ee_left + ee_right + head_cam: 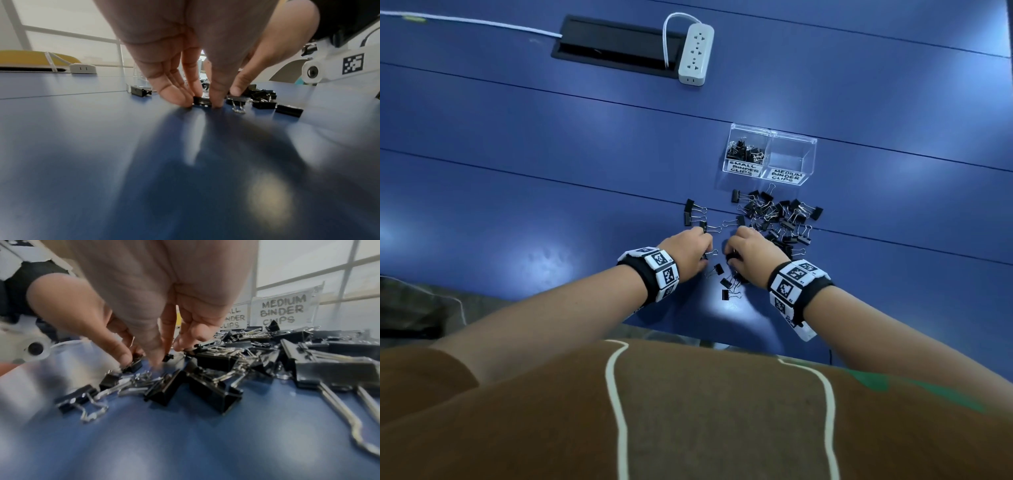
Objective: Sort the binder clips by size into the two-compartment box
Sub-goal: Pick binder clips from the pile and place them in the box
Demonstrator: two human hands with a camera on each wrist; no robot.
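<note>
Head looks down; wrists low, sharing clips [777, 216].

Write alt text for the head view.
Both hands, left hand and right hand, pick at black binder clips scattered on a blue table. Beyond sits a clear two-compartment box: the small side holds clips, the medium side looks empty.

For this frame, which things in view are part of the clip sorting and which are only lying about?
Part of the job:
- loose clips on the table
- box, small side part-filled, medium side bare
- left hand, pinching a clip
- right hand, fingers in the pile

Lying about:
- power strip
- white cable
- black cable slot
</note>
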